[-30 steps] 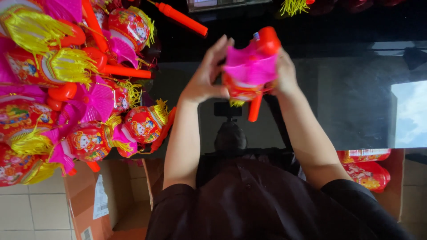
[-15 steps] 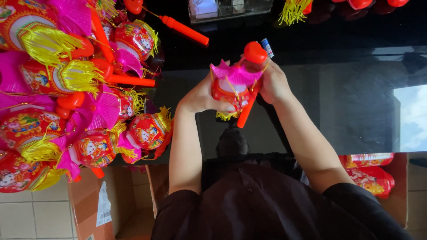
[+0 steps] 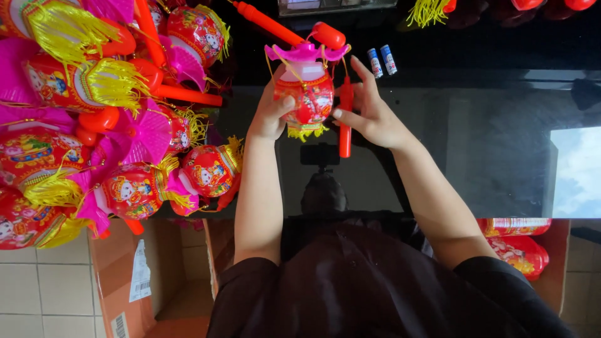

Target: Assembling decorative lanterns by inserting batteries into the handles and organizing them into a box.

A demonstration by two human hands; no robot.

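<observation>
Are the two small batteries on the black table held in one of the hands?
No, the two batteries lie on the black table, apart from the right hand, which holds the lantern.

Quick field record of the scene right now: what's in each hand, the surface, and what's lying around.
left hand: grips the side of the red lantern
right hand: fingers on the lantern's orange handle
lantern: pink top, yellow fringe below
surface: glossy black table
beyond the hands: two batteries
left side: pile of lanterns
below: cardboard box
</observation>
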